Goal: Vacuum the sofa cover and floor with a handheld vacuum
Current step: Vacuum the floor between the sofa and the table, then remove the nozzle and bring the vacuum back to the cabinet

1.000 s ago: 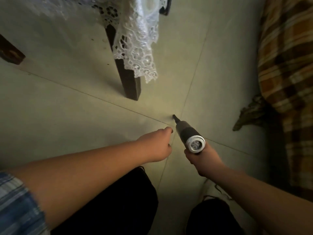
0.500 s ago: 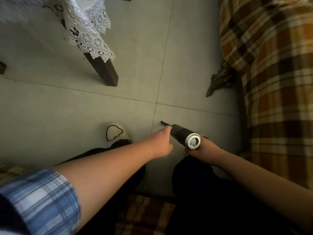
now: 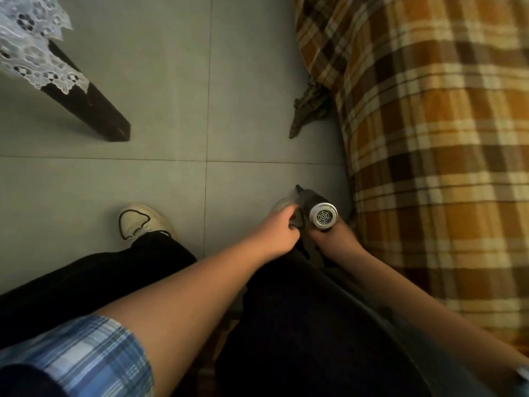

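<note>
head view shows your right hand wrapped under the vacuum, its tip angled down at the floor just beside the sofa cover to reach that edge, while your left hand curls against its front, grip unclear.

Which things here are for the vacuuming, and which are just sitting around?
For the job:
handheld vacuum
right hand, gripping the vacuum
plaid sofa cover
tiled floor

Just there:
dark table leg
lace tablecloth
white shoe
crumpled dark cloth beside the sofa
</note>
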Motion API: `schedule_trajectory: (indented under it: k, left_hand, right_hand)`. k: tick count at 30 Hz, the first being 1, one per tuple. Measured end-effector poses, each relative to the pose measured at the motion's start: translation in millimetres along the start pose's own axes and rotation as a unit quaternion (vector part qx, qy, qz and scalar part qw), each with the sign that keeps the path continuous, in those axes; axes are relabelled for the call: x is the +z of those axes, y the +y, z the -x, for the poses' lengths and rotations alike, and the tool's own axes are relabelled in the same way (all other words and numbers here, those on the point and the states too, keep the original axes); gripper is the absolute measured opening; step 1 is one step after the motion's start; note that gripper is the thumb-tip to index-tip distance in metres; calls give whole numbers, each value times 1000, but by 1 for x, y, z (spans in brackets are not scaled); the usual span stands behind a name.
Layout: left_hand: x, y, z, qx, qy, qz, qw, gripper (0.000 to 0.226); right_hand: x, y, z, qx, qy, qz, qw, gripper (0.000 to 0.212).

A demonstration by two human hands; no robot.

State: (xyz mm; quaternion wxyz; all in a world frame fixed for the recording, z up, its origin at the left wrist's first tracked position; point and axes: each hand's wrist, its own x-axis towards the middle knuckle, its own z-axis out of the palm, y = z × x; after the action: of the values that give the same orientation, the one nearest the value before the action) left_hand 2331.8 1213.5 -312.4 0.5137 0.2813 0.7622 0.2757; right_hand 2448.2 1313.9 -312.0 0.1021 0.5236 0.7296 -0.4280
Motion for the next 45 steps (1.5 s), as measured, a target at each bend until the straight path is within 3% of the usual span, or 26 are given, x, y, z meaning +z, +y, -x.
schedule_trajectory:
  k: [4,8,11,15,23,39,45]
  left_hand:
    - [-3,-3,1,-30,22,19,999,58]
    - [-19,-25,12,-85,54,46,994,53]
    - [-34,-36,27,-104,74,70,989,51]
    - [-61,-33,48,-100,133,95,981,53]
    - [-117,22,98,-12,209,93,974,55]
    - [-155,167,286,199,283,36,937,54]
    - [-188,200,273,248,293,65,921,54]
  right_hand:
    - [13,-6,-4,-43,-28,-26,998,47]
    - [31,-16,-3,-52,-100,40,993,55]
    - [36,-36,-4,-67,-145,97,982,50]
    - [33,-86,7,-117,-146,130,974,41]
    - [-2,-165,56,-171,-65,77,980,20]
    - [-110,-235,256,-272,67,-128,951,32]
    - [-133,-272,245,-291,73,-189,935,31]
